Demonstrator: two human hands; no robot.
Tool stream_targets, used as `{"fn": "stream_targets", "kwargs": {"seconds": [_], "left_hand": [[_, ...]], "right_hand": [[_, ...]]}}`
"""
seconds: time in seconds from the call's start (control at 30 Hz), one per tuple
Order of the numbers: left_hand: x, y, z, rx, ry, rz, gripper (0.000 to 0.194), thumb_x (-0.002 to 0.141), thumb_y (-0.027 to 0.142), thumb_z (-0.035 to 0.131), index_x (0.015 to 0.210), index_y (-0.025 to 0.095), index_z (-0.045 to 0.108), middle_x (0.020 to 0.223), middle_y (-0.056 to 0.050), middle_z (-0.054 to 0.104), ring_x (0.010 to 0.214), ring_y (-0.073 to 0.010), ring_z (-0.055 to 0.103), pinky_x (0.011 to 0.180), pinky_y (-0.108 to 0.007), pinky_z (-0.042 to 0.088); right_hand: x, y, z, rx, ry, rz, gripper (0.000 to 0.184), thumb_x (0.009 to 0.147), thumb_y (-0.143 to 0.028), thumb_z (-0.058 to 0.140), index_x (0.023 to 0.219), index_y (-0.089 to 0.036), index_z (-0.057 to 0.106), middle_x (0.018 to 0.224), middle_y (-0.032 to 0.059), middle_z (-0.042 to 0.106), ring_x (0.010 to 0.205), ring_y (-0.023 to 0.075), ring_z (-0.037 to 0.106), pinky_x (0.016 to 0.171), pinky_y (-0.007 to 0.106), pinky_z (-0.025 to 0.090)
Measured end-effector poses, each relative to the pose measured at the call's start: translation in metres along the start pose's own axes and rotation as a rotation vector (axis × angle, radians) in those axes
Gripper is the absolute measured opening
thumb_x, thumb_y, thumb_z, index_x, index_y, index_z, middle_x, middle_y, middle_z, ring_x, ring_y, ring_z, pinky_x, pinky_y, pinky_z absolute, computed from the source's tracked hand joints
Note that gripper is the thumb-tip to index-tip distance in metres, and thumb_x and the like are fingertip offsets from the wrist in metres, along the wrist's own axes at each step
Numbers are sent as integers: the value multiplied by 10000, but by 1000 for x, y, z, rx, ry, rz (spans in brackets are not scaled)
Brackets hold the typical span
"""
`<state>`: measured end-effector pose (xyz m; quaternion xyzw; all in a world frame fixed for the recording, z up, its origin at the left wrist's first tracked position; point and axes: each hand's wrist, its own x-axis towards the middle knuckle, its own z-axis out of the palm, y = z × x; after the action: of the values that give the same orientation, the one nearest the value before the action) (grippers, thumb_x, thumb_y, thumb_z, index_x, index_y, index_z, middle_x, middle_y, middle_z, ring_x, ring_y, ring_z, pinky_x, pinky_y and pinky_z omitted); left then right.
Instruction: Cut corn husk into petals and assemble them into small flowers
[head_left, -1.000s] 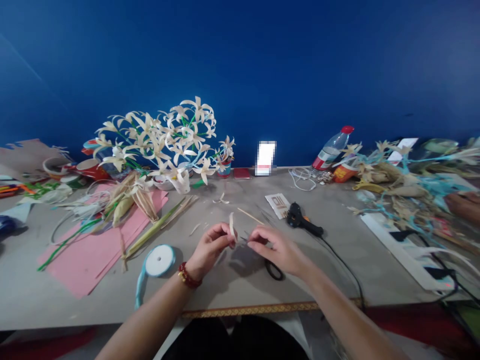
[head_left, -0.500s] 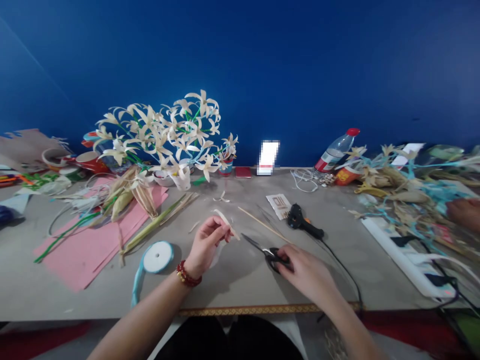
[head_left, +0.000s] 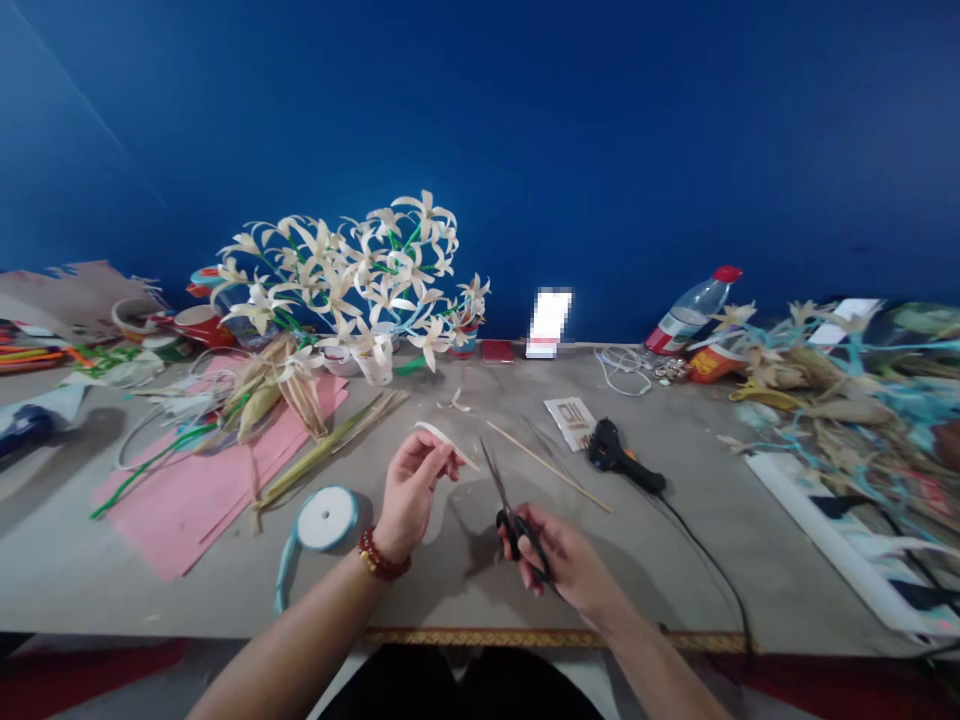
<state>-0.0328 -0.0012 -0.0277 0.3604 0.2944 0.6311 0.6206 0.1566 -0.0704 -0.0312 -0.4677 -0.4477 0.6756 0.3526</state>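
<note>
Two bare hands: left hand (head_left: 411, 490) and right hand (head_left: 559, 555), both raised above the near part of the desk (head_left: 225, 608), a little apart from each other.
Left grip: thumb and fingers pinched together on a pale curved strip (head_left: 448, 440).
Pale strip: arches over the fingers, its free end slanting down toward the right hand.
Right grip: clamped on the black handles of the scissors (head_left: 504, 500).
Scissors: blades close together, pointing up and away to the left; the tip lies near the strip's free end, with a gap in view between them.
Left wrist: a dark red beaded bracelet (head_left: 382, 558).
Beside the left forearm: a roll of light blue ribbon (head_left: 325, 520), its loose end trailing toward the desk edge.
Beyond the hands: a thin wooden stick (head_left: 551, 467) lying aslant, and small pale scraps (head_left: 454, 402).
Right of the stick: a black glue gun (head_left: 622, 457) touching a flat white packet (head_left: 571, 422).
Left side: pink sheets (head_left: 180, 510) under dry husks (head_left: 300, 395).
Back: a large bunch of cream flowers (head_left: 375, 270) before the blue wall (head_left: 570, 150).
Far right: a tilted plastic bottle (head_left: 690, 310) and a white power strip (head_left: 814, 535).
</note>
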Motion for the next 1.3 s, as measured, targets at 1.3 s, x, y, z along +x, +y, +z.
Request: {"fn": "stream_targets", "kwargs": {"seconds": [1.3], "left_hand": [[-6, 0, 4, -37, 25, 44, 140, 826, 231, 700, 800, 175, 574, 742, -21, 704, 645, -125, 617, 630, -259, 476]], "right_hand": [[6, 11, 36, 34, 0, -186, 484, 803, -643, 622, 918, -187, 509, 789, 19, 556, 497, 63, 403, 400, 180, 315]]}}
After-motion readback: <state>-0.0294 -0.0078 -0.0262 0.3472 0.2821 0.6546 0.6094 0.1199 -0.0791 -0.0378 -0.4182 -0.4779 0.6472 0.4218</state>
